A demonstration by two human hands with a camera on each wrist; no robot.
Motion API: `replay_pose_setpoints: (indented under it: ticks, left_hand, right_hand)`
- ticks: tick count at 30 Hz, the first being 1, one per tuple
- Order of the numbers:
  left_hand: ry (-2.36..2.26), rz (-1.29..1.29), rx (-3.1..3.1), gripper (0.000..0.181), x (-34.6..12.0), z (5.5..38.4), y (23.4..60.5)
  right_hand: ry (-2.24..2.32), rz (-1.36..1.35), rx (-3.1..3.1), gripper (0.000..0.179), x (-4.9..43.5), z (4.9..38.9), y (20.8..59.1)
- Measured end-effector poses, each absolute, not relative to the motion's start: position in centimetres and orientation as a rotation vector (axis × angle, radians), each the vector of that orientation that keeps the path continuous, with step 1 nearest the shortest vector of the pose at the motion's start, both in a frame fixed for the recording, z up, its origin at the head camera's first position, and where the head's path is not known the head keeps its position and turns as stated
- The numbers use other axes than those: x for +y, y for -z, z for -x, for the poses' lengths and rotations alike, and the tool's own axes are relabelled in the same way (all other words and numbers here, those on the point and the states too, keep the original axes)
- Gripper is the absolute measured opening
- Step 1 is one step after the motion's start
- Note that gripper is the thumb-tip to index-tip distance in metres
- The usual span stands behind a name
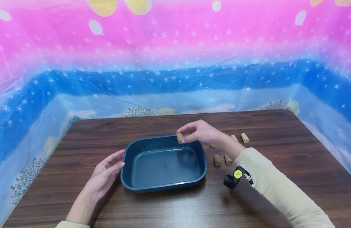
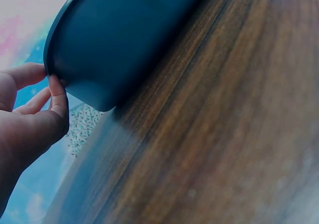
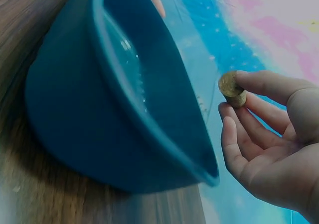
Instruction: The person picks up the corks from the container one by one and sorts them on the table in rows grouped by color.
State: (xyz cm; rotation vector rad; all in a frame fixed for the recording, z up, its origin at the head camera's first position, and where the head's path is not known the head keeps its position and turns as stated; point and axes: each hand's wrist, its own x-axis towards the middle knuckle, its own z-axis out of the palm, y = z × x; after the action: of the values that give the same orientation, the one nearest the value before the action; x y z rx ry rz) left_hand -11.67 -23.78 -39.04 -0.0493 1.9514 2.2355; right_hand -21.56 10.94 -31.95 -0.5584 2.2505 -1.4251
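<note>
My left hand (image 1: 104, 175) is at the left end of a dark blue plastic basin (image 1: 164, 187), thumb and fingertips touching its rim. In the left wrist view, the fingers (image 2: 32, 75) reach the rim's outer side, and the thumb lies against the wall below. Above the basin's far right rim, my right hand (image 1: 202, 133) pinches a cork (image 1: 179, 137) between thumb and fingertips. The cork (image 3: 232, 87) shows its round end in the right wrist view. On the table behind the right wrist lie several more corks (image 1: 245, 138), some partly hidden by the arm.
The basin stands on a dark brown wooden table (image 1: 87, 139). Two corks (image 1: 217, 160) lie close to the basin's right side. A black strap (image 1: 232, 181) hangs from the right wrist. A pink and blue patterned cloth (image 1: 175, 76) surrounds the table's back and sides.
</note>
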Motion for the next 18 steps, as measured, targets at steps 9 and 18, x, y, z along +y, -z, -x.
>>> replay_pose_setpoints:
  ticks: [9, 18]
  left_hand:
    - [-2.233, 0.057, 1.950, 0.048, -23.8, 11.7, 39.0]
    - [-2.229, 0.050, 1.959, 0.049, -23.8, 11.7, 39.0]
  right_hand:
    - [1.434, 0.470, 2.307, 0.041, 14.2, 21.1, 32.3]
    - [1.422, 0.441, 2.324, 0.045, 17.3, 20.8, 32.7]
